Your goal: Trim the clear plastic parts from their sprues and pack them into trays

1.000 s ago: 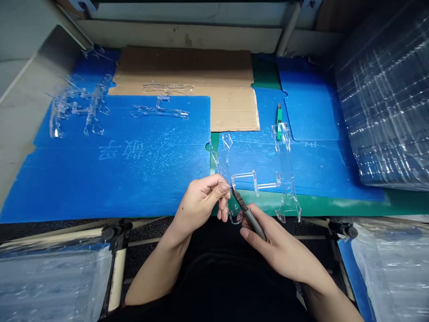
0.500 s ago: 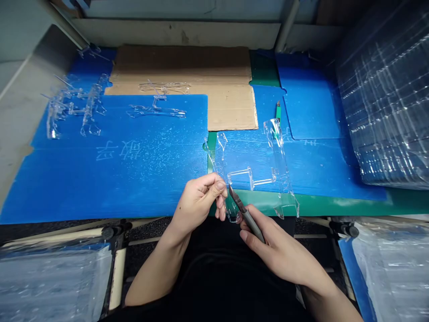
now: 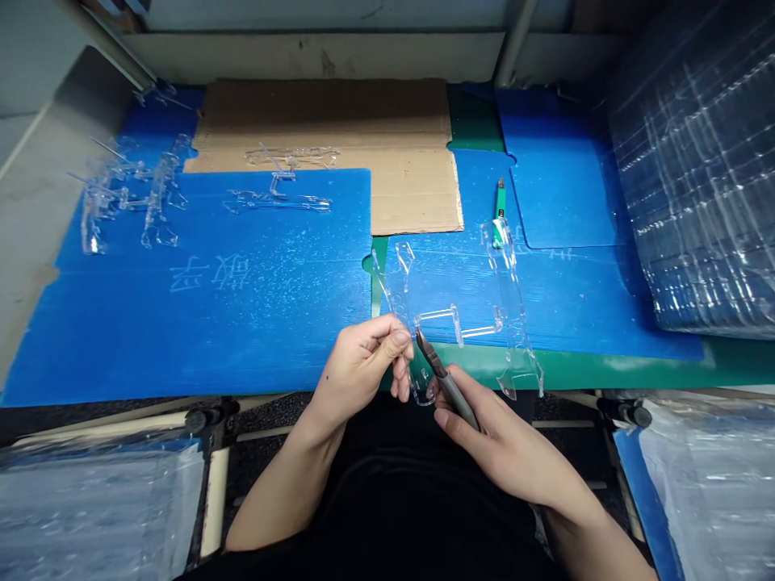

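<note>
- Half a second on, and hardly a change: the left hand (image 3: 360, 367) and right hand (image 3: 502, 436) hold nearly the same pose, while the whole table scene sits a touch further left in view.
- Left fingers (image 3: 400, 343) are curled closed, pinching the clear acrylic frame (image 3: 436, 313) near its lower rail.
- Right fingers (image 3: 460, 407) are wrapped firmly around the grey handles of the flush cutters (image 3: 454, 391), whose tips sit right at the frame's edge, just beside the left thumb.
- The frame lies partly lifted in those hands, reaching out over the blue corrugated sheet (image 3: 182, 339) and the green mat (image 3: 545, 369).
- Just past its far end, a green utility knife (image 3: 500, 211) lies on a second blue sheet (image 3: 563, 186).
- Over on the left, more clear acrylic pieces (image 3: 158, 202) are piled on the blue sheet, with others (image 3: 277, 200) lying across the cardboard (image 3: 327, 113) edge.
- Far right, a bulky plastic-wrapped stack (image 3: 696, 186) crowds the table.
</note>
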Tool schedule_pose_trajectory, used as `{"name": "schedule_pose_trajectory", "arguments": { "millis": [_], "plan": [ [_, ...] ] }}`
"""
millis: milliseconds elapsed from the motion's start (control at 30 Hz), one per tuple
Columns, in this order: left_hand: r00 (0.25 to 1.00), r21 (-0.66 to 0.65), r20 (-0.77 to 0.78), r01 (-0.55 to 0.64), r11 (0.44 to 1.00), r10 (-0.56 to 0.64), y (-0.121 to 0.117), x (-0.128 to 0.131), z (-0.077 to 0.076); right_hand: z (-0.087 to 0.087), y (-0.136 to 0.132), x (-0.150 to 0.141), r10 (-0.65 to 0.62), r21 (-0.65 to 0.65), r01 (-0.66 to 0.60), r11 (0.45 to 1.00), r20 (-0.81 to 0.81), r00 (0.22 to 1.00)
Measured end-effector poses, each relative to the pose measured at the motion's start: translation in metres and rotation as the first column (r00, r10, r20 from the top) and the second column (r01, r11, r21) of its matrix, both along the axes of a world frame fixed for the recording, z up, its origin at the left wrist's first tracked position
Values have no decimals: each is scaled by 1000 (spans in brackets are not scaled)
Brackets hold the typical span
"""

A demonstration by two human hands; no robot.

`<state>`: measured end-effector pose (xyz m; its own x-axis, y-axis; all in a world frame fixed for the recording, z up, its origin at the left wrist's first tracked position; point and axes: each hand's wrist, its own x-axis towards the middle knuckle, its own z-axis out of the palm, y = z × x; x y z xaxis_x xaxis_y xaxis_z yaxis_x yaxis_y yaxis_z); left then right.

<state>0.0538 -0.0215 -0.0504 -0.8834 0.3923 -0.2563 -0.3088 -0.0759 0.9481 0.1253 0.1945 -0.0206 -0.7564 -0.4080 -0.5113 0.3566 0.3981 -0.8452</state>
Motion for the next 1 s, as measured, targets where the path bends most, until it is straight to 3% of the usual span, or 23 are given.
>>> {"name": "schedule_pose_trajectory", "arguments": {
  "millis": [167, 367, 633, 800, 900, 1000],
  "plan": [
    [1000, -4, 22, 17, 1000, -17, 1, 1, -4, 0, 3, 1, 25, -19, -25, 1000, 1, 1000],
    [996, 77, 52, 63, 995, -67, 2, 2, -3, -3, 12, 2, 41, -47, -41, 998, 13, 999],
    [994, 118, 69, 78, 990, -86, 8, 2, -1, -7, 11, -1, 26, -231, -5, 973, 87, 996],
    [990, 61, 77, 113, 992, -117, 14, -4, 3, -21, 18, 3, 10, -288, 23, 957, 116, 993],
    [986, 11, 87, 145, 989, -145, 21, -10, 4, -38, 21, 5, -37, -408, 115, 906, 194, 980],
    [976, -39, 106, 193, 981, -188, 33, -19, 2, -54, 19, 6, -93, -579, 279, 766, 329, 940]
  ]
}}
